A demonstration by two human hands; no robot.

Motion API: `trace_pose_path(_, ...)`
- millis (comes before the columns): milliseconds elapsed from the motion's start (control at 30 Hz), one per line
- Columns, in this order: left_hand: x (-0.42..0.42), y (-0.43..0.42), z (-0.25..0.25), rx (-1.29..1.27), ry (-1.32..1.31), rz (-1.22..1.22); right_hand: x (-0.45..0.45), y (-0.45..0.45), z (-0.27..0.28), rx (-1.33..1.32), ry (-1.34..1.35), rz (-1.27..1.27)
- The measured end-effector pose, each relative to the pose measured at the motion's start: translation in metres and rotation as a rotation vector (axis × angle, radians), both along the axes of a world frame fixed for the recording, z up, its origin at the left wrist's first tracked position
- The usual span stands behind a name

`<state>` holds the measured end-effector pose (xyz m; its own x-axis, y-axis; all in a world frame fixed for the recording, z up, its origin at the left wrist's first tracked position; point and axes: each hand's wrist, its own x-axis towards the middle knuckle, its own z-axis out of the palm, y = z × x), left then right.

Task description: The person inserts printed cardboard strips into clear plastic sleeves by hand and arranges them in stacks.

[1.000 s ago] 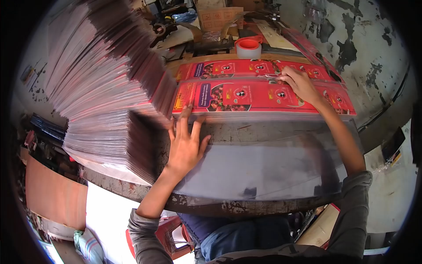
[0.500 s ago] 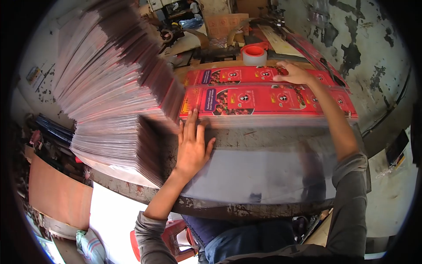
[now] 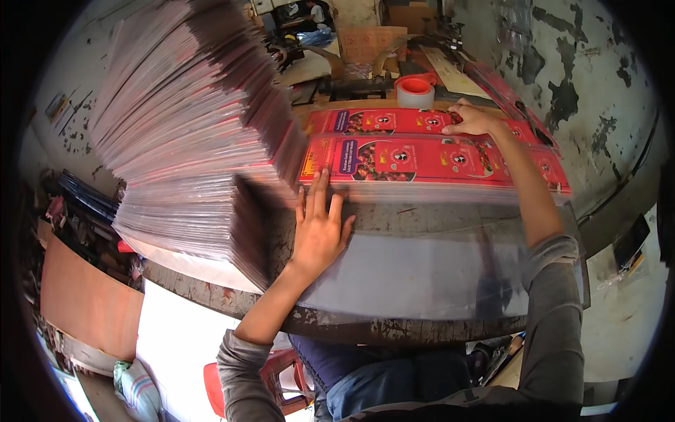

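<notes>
A stack of red printed sheets with food pictures lies across the table, and a second red row lies behind it. My left hand is spread with its fingers stretched out, its fingertips at the near left edge of the front stack. Over the back row rests my right hand, thumb and fingers apart, with no held object visible. A clear plastic sheet lies on the table close to my body. To the left of my left hand rises a tall, leaning stack of plastic-covered sheets.
An orange-and-white tape roll stands behind the red rows. The scratched dark table ends near my lap. A peeling wall borders the right side. A red stool is below the table, and cardboard stands at the back.
The view has shifted slightly, so the table things appear a little farther right. Both hands keep nearly the same places at the red sheets.
</notes>
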<state>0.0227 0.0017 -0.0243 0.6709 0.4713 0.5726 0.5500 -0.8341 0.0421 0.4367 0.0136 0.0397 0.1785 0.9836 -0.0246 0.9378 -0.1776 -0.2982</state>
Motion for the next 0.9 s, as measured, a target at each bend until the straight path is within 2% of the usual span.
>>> trace_pose_path(133, 0.001, 0.002, -0.002, 0.005, 0.004, 0.011, -0.005, 0.000, 0.007, 0.004, -0.026, -0.051)
trace_pose_path(200, 0.001, 0.003, -0.002, 0.021, 0.002, 0.016, -0.008, 0.001, 0.010, 0.146, -0.255, -0.073)
trace_pose_path(233, 0.000, 0.003, -0.002, 0.019, 0.001, 0.024, -0.010, 0.002, 0.010, 0.145, -0.255, -0.064)
trace_pose_path(267, -0.001, 0.004, -0.003, 0.031, -0.002, 0.020, -0.011, 0.001, 0.010, 0.286, -0.305, -0.106)
trace_pose_path(333, 0.000, 0.005, -0.004, 0.039, -0.014, 0.012, -0.017, -0.011, 0.033, 0.335, -0.358, -0.059)
trace_pose_path(433, -0.001, 0.006, -0.005, 0.021, -0.034, -0.006, -0.037, -0.041, 0.066, 0.272, -0.303, -0.064)
trace_pose_path(467, -0.001, 0.005, -0.003, 0.132, -0.069, 0.002, -0.037, -0.053, 0.071, 0.261, -0.305, -0.068)
trace_pose_path(500, -0.004, 0.005, 0.002, 0.122, -0.072, -0.001, -0.034, -0.066, 0.074, 0.460, -0.436, -0.026)
trace_pose_path(533, -0.009, 0.004, 0.010, 0.030, -0.144, -0.107, -0.030, -0.078, 0.079, 0.661, -0.565, 0.020)
trace_pose_path(567, -0.016, 0.001, 0.017, -0.062, -0.213, -0.213, -0.024, -0.090, 0.084, 0.738, -0.611, -0.031)
trace_pose_path(633, -0.026, -0.012, 0.034, -0.003, -0.185, -0.233, -0.023, -0.117, 0.105, 0.817, -0.659, -0.091)
trace_pose_path(700, -0.031, -0.024, 0.039, -0.255, 0.113, -0.394, -0.029, -0.149, 0.126, 0.744, -0.155, -0.297)
trace_pose_path(733, -0.031, -0.030, 0.031, -0.197, 0.210, -0.348, -0.020, -0.157, 0.129, 0.742, -0.166, -0.308)
trace_pose_path(800, -0.028, -0.023, 0.022, -0.244, 0.243, -0.336, -0.008, -0.171, 0.135, 0.905, -0.030, -0.249)
trace_pose_path(833, -0.026, -0.018, 0.018, -0.290, 0.280, -0.307, -0.012, -0.175, 0.133, 0.904, -0.031, -0.256)
trace_pose_path(867, -0.021, -0.012, 0.018, -0.427, 0.265, -0.350, -0.018, -0.175, 0.131, 0.988, 0.225, -0.258)
trace_pose_path(900, -0.017, -0.006, 0.015, -0.424, 0.269, -0.352, -0.033, -0.173, 0.130, 1.065, 0.484, -0.254)
